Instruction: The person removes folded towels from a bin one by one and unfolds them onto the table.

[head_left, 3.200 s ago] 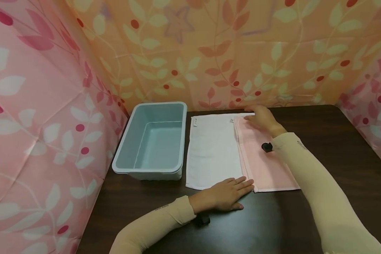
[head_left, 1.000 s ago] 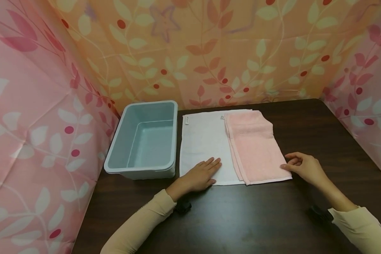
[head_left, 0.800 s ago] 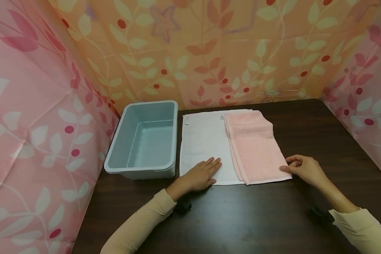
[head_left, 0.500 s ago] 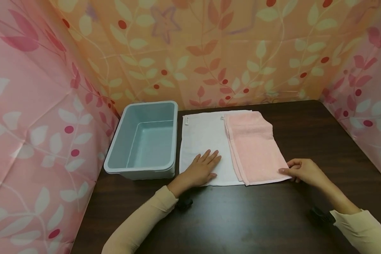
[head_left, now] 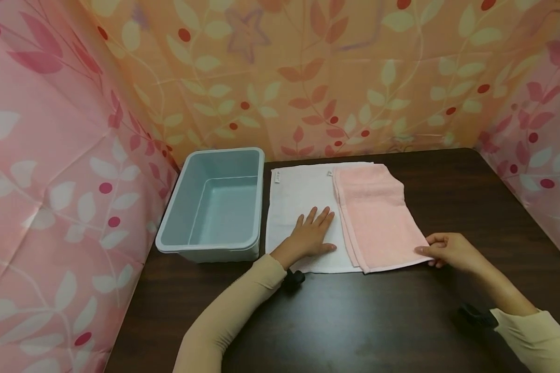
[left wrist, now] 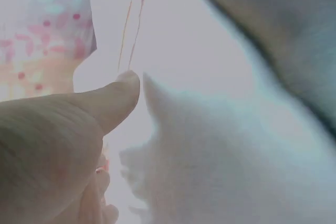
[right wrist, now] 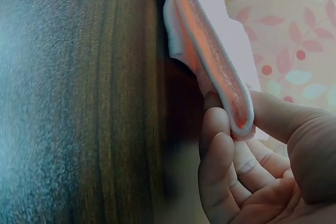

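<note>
A white towel [head_left: 295,194] lies flat with a small label at its far left corner. Over its right side lies a folded pink towel [head_left: 371,217]. My left hand [head_left: 310,237] rests on the white towel with fingers spread, fingertips close to the pink towel's left edge. The pink towel's near right corner is pinched between thumb and fingers of my right hand [head_left: 452,251]. In the right wrist view the pinched pink towel [right wrist: 218,56] shows its folded layers, the edge raised a little over the table. Bright light washes out the white towel [left wrist: 210,145] in the left wrist view.
A light blue plastic basin [head_left: 214,246] stands left of the towels, nothing in it. Everything sits on a dark wooden table [head_left: 354,321]. Flowered curtains [head_left: 345,77] hang behind and at both sides.
My right hand has come from the pink towel's far edge to its near right corner and now pinches it. My left hand has slid farther up the white towel, fingers spreading.
</note>
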The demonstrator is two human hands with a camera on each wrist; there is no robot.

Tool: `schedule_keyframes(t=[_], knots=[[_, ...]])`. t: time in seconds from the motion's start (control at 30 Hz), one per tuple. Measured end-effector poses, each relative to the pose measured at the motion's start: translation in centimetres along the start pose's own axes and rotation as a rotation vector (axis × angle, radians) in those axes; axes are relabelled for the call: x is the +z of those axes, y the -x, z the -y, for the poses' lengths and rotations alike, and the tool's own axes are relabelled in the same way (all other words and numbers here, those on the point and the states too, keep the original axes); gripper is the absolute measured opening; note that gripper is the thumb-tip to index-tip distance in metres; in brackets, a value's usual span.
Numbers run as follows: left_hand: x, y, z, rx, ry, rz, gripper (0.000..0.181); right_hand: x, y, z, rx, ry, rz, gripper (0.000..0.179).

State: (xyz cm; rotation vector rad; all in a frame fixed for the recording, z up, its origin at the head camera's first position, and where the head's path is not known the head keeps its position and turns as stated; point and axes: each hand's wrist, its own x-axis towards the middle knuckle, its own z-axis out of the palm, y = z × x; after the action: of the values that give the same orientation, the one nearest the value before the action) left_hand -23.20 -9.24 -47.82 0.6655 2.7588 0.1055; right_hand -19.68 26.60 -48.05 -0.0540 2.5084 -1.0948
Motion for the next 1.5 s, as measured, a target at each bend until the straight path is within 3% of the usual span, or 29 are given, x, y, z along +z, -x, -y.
schedule_keyframes(t=[0.17,0.3,0.6,0.97,1.23,1.5], knots=[[-0.3,-1.9,0.2,-0.022,0.034,0.029,0.104,-0.1,0.1,-0.1,0.009,-0.038,0.009,0.05],[-0.5,-2.3,0.4,-0.018,0.089,0.041,0.115,0.0,0.2,-0.1,0.025,-0.068,0.035,0.048],[-0.8,-2.0,0.1,-0.029,0.093,0.049,0.122,-0.4,0.8,0.1,0.029,-0.115,0.05,0.038],[-1.5,-1.8,-0.3,-0.054,0.093,0.078,0.124,-1.0,2.3,1.2,-0.043,-0.15,0.044,0.035],[-1.4,-2.0,-0.2,-0.058,0.097,0.077,0.124,-1.4,3.0,1.5,-0.066,-0.239,0.068,0.024],[-1.3,-2.1,-0.3,-0.062,0.094,0.07,0.124,-2.0,3.8,1.5,-0.059,-0.253,0.101,0.037]])
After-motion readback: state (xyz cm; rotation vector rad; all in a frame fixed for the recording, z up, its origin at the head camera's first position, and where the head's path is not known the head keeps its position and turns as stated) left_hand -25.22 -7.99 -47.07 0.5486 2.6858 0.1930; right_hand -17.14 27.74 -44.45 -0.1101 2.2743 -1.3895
